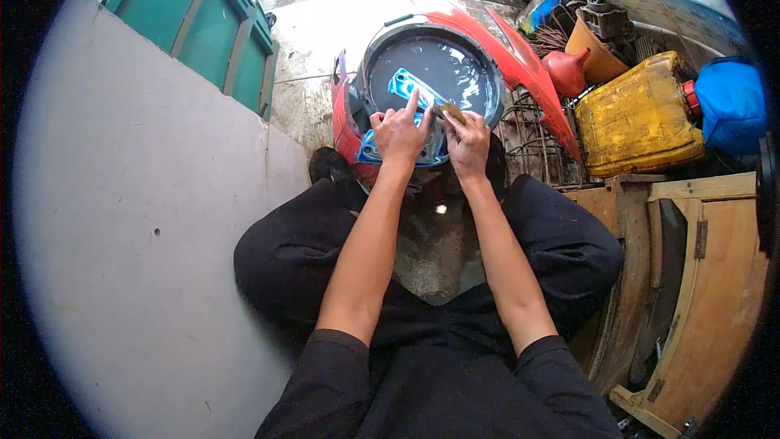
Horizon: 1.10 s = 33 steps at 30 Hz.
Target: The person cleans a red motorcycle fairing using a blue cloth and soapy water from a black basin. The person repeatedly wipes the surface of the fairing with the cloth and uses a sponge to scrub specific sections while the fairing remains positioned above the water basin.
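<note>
A round dark bucket [496,82] filled with greyish water stands between my feet. Over its near side lies a blue-and-white plastic part [405,82], which reaches from the near left rim out above the water. My left hand [399,134] holds this part from above, index finger stretched forward along it. Pinched in the fingers of my right hand [468,143] is a small brownish, folded piece [452,112], possibly sandpaper, close to the part's right edge. The underside of the part and whatever is under the water are hidden.
Red plastic fairing panels [536,85] lie right and left of the bucket. Further right are a metal grid [527,134], a yellow jerrycan [637,116], a red funnel [567,70] and a wooden cabinet [707,292]. A white wall [152,195] closes the left side.
</note>
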### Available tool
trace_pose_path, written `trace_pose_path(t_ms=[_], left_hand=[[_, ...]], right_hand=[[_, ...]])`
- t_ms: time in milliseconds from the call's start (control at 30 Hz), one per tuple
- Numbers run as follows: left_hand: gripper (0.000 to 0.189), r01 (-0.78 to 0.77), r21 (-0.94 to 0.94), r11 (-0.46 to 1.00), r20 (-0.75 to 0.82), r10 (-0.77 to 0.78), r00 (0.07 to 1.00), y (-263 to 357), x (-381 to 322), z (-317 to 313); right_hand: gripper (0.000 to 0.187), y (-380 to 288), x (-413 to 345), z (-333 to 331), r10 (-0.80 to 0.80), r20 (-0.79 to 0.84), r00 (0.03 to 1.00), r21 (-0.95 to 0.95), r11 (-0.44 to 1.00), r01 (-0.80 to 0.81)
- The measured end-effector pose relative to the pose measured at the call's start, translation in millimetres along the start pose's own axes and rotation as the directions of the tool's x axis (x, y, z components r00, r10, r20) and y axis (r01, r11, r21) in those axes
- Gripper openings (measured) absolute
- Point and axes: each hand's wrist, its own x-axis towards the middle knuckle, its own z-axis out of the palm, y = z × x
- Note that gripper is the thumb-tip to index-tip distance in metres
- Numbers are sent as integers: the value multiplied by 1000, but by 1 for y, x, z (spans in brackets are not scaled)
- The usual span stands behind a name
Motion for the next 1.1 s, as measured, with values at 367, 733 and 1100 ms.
trace_pose_path(t_ms=[367, 733, 1100], left_hand=[[44, -101, 36, 994, 119, 96, 988, -2, 3, -7], [42, -188, -81, 979, 51, 192, 980, -18, -15, -9], [42, -173, -9, 985, 28, 173, 984, -18, -14, -6]], right_hand=[[14, -1, -19, -14, 33, 87, 996, -79, 997, -26], [15, -33, -27, -13, 182, -62, 981, -85, 979, -187], [15, -31, -38, -10, 5, 60, 998, -95, 995, 0]])
